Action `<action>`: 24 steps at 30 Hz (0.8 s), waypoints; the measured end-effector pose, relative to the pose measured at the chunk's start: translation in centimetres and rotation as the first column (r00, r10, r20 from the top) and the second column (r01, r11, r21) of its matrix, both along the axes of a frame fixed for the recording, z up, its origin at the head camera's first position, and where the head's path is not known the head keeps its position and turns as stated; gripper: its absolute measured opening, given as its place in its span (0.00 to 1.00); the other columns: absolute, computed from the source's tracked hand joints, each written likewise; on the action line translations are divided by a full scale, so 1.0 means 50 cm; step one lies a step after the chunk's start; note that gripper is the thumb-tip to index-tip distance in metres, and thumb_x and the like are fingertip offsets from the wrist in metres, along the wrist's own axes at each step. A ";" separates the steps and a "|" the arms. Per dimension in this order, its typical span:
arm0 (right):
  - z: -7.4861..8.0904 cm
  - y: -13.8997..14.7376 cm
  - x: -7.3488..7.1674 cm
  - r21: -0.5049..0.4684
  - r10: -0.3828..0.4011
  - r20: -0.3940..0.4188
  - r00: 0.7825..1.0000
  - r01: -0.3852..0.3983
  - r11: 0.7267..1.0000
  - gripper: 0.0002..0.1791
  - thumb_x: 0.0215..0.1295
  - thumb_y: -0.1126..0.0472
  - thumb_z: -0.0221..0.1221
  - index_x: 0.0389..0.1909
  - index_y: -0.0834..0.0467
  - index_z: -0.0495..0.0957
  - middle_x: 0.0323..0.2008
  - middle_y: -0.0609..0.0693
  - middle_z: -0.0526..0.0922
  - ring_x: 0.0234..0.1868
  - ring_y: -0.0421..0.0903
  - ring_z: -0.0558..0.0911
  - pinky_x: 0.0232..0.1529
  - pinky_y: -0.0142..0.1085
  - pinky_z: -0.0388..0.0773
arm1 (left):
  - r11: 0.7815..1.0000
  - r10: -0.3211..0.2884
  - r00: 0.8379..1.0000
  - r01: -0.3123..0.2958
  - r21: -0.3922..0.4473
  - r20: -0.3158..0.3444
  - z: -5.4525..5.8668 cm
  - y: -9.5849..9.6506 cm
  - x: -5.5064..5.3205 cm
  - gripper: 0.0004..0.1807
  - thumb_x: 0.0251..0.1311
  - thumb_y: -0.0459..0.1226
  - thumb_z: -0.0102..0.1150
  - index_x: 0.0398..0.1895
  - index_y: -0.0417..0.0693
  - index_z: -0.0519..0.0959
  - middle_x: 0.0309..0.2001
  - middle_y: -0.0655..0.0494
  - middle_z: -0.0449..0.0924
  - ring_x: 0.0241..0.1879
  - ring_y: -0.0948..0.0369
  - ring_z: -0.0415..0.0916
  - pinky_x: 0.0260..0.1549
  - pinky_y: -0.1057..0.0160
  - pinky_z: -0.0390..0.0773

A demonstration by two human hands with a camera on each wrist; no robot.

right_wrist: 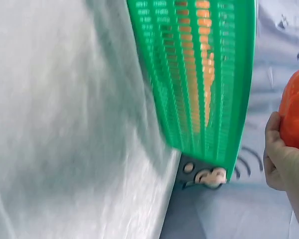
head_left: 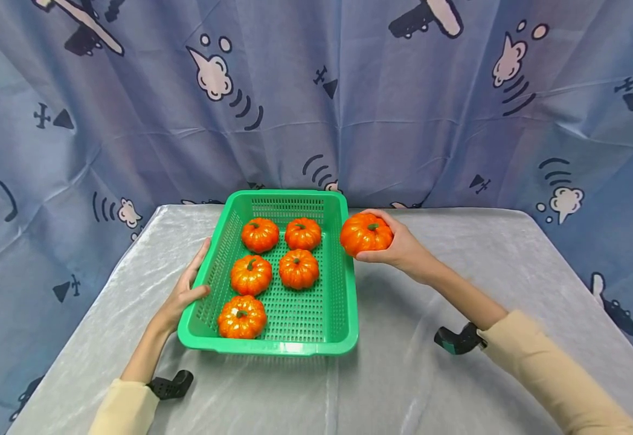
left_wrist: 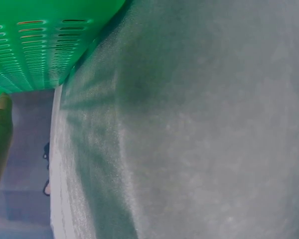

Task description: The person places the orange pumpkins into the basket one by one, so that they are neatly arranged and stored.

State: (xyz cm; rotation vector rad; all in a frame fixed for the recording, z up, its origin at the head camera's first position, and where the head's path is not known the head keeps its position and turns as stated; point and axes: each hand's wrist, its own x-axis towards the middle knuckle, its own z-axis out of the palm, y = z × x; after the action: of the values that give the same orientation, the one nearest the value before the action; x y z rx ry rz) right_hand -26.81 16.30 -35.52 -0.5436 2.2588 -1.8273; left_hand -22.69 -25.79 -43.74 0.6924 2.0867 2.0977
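Observation:
A green plastic basket point(head_left: 340, 326) stands on the cloth-covered table with several small orange pumpkins inside, among them one pumpkin point(head_left: 242, 317) in the near left corner. My left hand point(head_left: 185, 296) grips the basket's left rim, thumb over the edge and fingers along the outer wall. Just beyond the right rim, my right hand point(head_left: 398, 244) holds another pumpkin point(head_left: 364, 234) between thumb and fingers, its green stem showing. In the right wrist view this pumpkin point(right_wrist: 296, 112) appears at the right edge, level with the upper part of the basket wall point(right_wrist: 239, 74).
Silvery-grey cloth covers the table point(head_left: 430, 386) on both sides of the basket. A blue patterned curtain point(head_left: 295, 90) hangs right behind the table's far edge. Black wrist devices sit at the left cuff point(head_left: 171, 385) and the right cuff point(head_left: 459, 339).

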 end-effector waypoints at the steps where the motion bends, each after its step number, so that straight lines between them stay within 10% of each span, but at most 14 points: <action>1: 0.001 -0.008 0.003 -0.009 0.011 0.003 1.000 -0.011 1.000 0.41 0.49 0.70 0.69 0.65 0.57 0.61 0.57 0.55 0.68 0.53 0.55 0.70 0.46 0.36 0.80 | 1.000 -0.002 1.000 0.002 0.002 0.002 0.000 0.000 0.000 0.50 0.50 0.24 0.42 0.77 0.49 0.34 0.76 0.47 0.26 0.67 0.63 0.53 0.58 0.70 0.68; 24: -0.025 -0.153 0.024 0.051 0.195 0.058 0.979 -0.198 0.979 0.44 0.46 0.62 0.73 0.65 0.52 0.63 0.55 0.56 0.71 0.52 0.53 0.73 0.49 0.42 0.79 | 1.000 0.001 1.000 -0.001 0.025 -0.003 -0.003 0.001 -0.003 0.50 0.51 0.24 0.42 0.77 0.49 0.33 0.76 0.47 0.25 0.67 0.61 0.54 0.57 0.67 0.70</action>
State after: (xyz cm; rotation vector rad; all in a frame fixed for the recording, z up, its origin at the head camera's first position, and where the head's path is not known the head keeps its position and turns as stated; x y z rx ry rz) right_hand -25.63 8.65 -36.80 -0.6749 2.1310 -1.6583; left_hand -22.85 -25.75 -43.86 0.6986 2.0657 2.1283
